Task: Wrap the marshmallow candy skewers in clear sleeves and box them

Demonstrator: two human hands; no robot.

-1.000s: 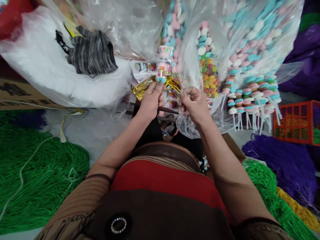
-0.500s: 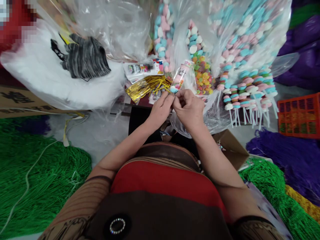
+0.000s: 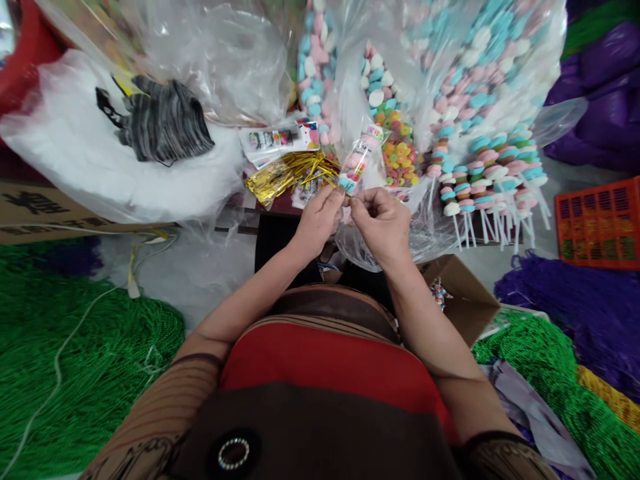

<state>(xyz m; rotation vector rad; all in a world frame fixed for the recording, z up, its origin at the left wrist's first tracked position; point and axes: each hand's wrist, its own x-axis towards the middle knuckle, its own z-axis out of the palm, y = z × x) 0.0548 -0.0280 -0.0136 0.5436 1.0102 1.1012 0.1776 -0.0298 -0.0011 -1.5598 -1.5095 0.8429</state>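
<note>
A clear-wrapped candy skewer [image 3: 356, 163] with pink, white and blue pieces points away from me. My left hand [image 3: 321, 219] pinches its near end. Close beside it, my right hand [image 3: 383, 223] has its fingertips pressed together at the same end; a thin gold tie seems to pass between the hands, though it is too small to be sure. Gold twist ties [image 3: 290, 175] lie beyond my left hand, beside printed packets [image 3: 280, 141]. Fruit-coloured candy rings [image 3: 399, 150] lie in a clear bag beyond my right hand.
Several candy skewers [image 3: 493, 173] lie at the right, below bagged candies [image 3: 470, 87]. A striped grey glove [image 3: 167, 123] rests on a white plastic bundle [image 3: 65, 147]. A cardboard box [image 3: 463, 293] and orange crate [image 3: 597, 223] stand at the right; green strands [image 3: 90, 347] cover the lower left.
The view has shifted slightly, moving the table items a little left. My right hand's fingertips are slightly farther from my left hand. The skewer stays at my left fingertips.
</note>
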